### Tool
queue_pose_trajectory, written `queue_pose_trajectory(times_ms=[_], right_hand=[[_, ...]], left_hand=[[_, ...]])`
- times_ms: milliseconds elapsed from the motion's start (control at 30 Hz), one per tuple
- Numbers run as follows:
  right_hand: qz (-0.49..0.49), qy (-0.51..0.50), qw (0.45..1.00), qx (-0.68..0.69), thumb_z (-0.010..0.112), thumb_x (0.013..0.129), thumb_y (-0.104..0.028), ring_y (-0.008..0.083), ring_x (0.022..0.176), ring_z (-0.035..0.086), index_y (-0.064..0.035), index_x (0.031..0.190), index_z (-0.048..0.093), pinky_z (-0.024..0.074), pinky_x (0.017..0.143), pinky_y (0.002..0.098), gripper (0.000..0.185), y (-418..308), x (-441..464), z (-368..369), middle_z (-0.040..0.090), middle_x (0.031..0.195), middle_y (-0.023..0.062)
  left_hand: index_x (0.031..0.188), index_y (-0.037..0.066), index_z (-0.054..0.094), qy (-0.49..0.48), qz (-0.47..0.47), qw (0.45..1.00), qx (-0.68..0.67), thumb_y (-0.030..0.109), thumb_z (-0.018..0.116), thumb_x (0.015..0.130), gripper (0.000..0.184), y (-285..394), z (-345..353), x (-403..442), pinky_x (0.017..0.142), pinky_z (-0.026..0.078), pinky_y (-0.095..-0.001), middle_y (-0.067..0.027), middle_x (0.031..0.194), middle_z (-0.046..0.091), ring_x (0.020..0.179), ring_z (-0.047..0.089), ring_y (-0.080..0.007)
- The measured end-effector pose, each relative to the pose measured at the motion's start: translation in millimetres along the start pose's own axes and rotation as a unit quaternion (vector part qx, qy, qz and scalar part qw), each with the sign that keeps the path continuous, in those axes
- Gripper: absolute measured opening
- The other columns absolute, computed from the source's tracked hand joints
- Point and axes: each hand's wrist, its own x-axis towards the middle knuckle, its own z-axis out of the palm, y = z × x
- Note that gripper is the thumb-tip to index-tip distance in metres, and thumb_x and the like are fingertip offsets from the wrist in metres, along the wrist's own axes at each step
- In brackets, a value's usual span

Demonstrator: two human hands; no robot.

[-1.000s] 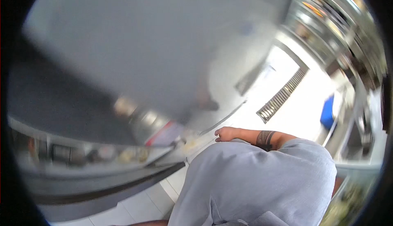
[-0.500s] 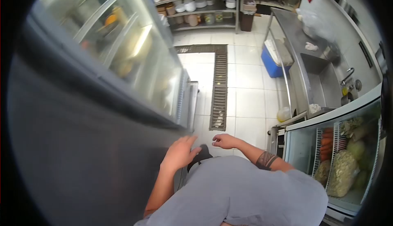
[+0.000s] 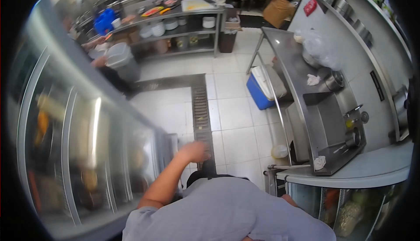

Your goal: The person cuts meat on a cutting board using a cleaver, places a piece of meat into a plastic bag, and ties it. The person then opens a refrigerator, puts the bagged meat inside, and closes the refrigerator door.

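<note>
My left hand (image 3: 195,152) is in front of my body, above the floor drain grate (image 3: 201,114); it is blurred, and its fingers are too smeared to read. It touches nothing that I can see. The glass-doored fridge (image 3: 89,153) stands close to its left, with food on shelves behind the glass. Only a bit of my right arm (image 3: 289,200) shows beside the grey shirt, near a low glass-fronted fridge (image 3: 350,175); my right hand is out of view.
On the right is a steel sink (image 3: 326,123) with pots, and a blue cooler (image 3: 260,90) under its counter. A person (image 3: 100,62) stands at the left by a grey bin (image 3: 120,59). Another person holds a brown bag (image 3: 278,11) at the back. Steel shelving (image 3: 175,33) carries dishes.
The view has moved forward and swung, bringing the sink nearer and two people into sight. My left hand has swung forward, and my right hand has dropped out of view.
</note>
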Motion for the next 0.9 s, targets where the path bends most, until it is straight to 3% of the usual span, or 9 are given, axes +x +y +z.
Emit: queue_pose_trajectory(times_ms=[233,367,533,633,667,700,767,833,900], right_hand=[[0.471,0.136,0.693,0.529,0.07,0.092,-0.028,0.0363,0.078,0.075,-0.0048,0.085,0.071,0.0603,0.068,0.0499,0.024,-20.6,186.1,-91.5,0.074,0.087,0.0205],[0.448,0.155,0.744,0.471,0.069,0.094,-0.029,0.0353,0.079,0.076,-0.0041,0.087,0.069,0.0609,0.068,0.0489,0.026,16.7,312.8,-116.6,0.074,0.09,0.0206],[0.371,0.234,0.898,0.028,0.069,0.096,-0.03,0.0342,0.08,0.076,-0.0031,0.09,0.067,0.0616,0.068,0.0477,0.028,138.6,458.3,-162.2,0.074,0.093,0.0206],[0.394,0.121,0.602,0.684,0.064,0.1,-0.022,0.0289,0.073,0.072,-0.0056,0.108,0.065,0.062,0.06,0.042,0.018,255.4,528.8,-337.2,0.068,0.089,0.0131],[0.38,0.151,0.626,0.664,0.062,0.1,-0.021,0.0289,0.072,0.072,-0.0047,0.107,0.065,0.0621,0.059,0.0439,0.018,278.1,550.0,-391.8,0.067,0.086,0.013],[0.103,0.109,0.907,0.394,0.066,0.098,-0.032,0.0287,0.068,0.072,-0.0078,0.096,0.064,0.0591,0.057,0.0457,0.024,375.6,581.6,-374.6,0.066,0.077,0.0105],[0.413,0.185,0.662,0.597,0.068,0.096,-0.028,0.0257,0.066,0.069,-0.0096,0.099,0.066,0.0569,0.056,0.0431,0.019,377.3,635.8,-504.4,0.066,0.076,0.0077],[0.364,0.219,0.689,0.587,0.068,0.096,-0.026,0.0236,0.067,0.068,-0.01,0.103,0.066,0.0577,0.058,0.0405,0.018,386.6,693.1,-592.2,0.066,0.079,0.0074],[0.307,0.249,0.712,0.58,0.07,0.095,-0.027,0.0257,0.069,0.069,-0.0112,0.107,0.068,0.058,0.063,0.0475,0.02,382.3,758.7,-654.7,0.07,0.086,0.007]], left_hand=[[0.128,0.002,0.068,0.089,0.078,0.992,-0.04,0.043,0.064,0.099,0.05,-74.2,-143.6,183.7,0.1,0.055,-0.0505,-0.0222,0.122,0.073,0.116,0.069,-0.0409],[0.121,-0.003,0.07,0.151,0.055,0.958,-0.238,0.042,0.062,0.099,0.051,-158.0,-134.5,293.7,0.098,0.054,-0.0506,-0.026,0.115,0.074,0.113,0.069,-0.0436],[0.114,0.003,0.078,-0.051,-0.138,0.989,-0.03,0.056,0.055,0.101,0.06,-345.0,-9.1,319.5,0.099,0.053,-0.0525,-0.0256,0.123,0.073,0.116,0.068,-0.0444],[0.116,0.001,0.077,-0.182,-0.33,0.898,-0.229,0.053,0.059,0.099,0.057,-341.5,-73.3,226.9,0.095,0.055,-0.0513,-0.0234,0.114,0.077,0.106,0.073,-0.0415],[0.117,0.002,0.077,-0.144,-0.285,0.932,-0.171,0.051,0.06,0.098,0.055,-373.2,-53.6,224.5,0.095,0.056,-0.0512,-0.0232,0.114,0.077,0.105,0.073,-0.0411],[0.118,0.002,0.077,-0.103,-0.242,0.959,-0.102,0.049,0.061,0.098,0.053,-405.2,-34.5,223.7,0.094,0.056,-0.0512,-0.023,0.115,0.077,0.104,0.074,-0.0406],[0.119,0.003,0.077,-0.059,-0.209,0.975,-0.041,0.047,0.062,0.097,0.051,-436.9,-23.3,220.7,0.094,0.056,-0.0512,-0.0228,0.115,0.077,0.104,0.074,-0.0402],[0.131,0.011,0.068,0.126,-0.456,0.712,-0.52,0.038,0.068,0.095,0.045,-447.6,-28.7,230.3,0.083,0.059,-0.0502,-0.0167,0.098,0.079,0.086,0.074,-0.031],[0.136,0.012,0.067,0.101,-0.414,0.832,-0.355,0.043,0.068,0.094,0.053,-456.2,-33.1,256.9,0.1,0.053,-0.043,-0.0246,0.12,0.07,0.112,0.067,-0.0278]])
